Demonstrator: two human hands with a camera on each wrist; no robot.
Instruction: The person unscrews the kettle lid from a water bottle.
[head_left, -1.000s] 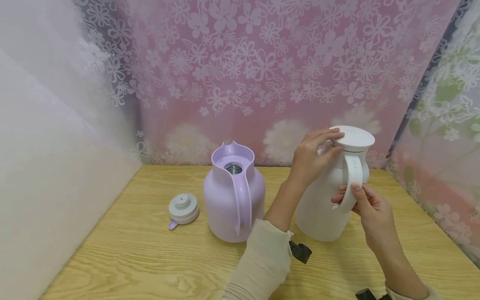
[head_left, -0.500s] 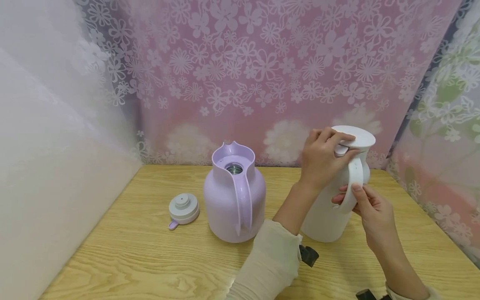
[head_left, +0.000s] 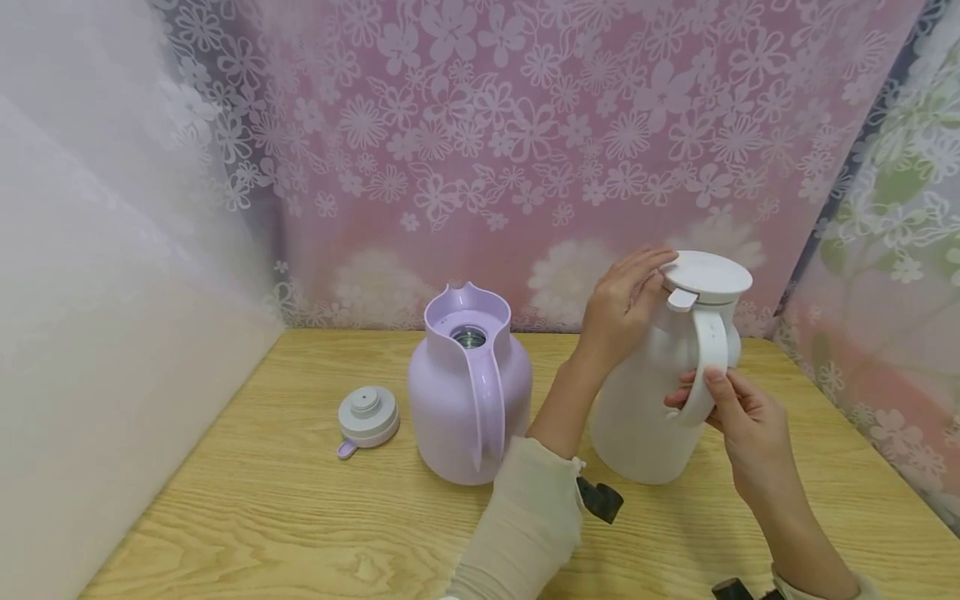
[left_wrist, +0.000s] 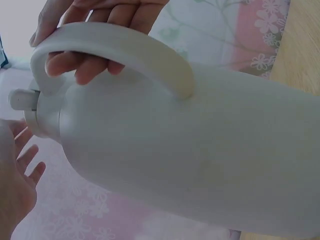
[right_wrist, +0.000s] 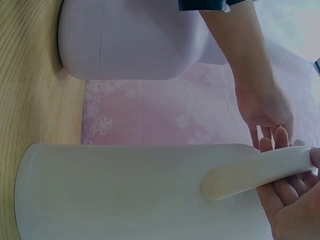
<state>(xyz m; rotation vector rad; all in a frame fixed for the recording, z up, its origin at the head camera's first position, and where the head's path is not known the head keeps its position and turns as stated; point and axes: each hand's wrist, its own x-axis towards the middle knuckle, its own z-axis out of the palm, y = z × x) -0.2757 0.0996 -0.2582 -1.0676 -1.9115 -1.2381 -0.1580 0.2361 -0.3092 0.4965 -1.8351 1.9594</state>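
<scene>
A tall white thermos jug [head_left: 648, 417] stands on the right of the table with its lid [head_left: 708, 275] on top. My right hand [head_left: 750, 417] holds its handle [head_left: 711, 350], fingers through the loop and thumb on the outside. At the lid's left edge, my left hand [head_left: 618, 312] has its thumb and fingers around the rim, close to the small lever [head_left: 682, 300]. The left wrist view shows some fingers of this left hand [left_wrist: 17, 175] spread just off the neck. A lilac thermos jug [head_left: 468, 417] stands open-topped left of the white one.
A grey stopper lid [head_left: 367, 417] with a lilac tab lies left of the lilac jug on the wooden table [head_left: 262, 517]. A flowered pink curtain [head_left: 465, 167] hangs behind. A pale wall [head_left: 112, 292] borders the left side, and a flowered cloth [head_left: 892, 317] the right.
My left hand moved right across the white jug's lid, then back to its left edge, and the lever is now uncovered. The right hand keeps its hold on the handle.
</scene>
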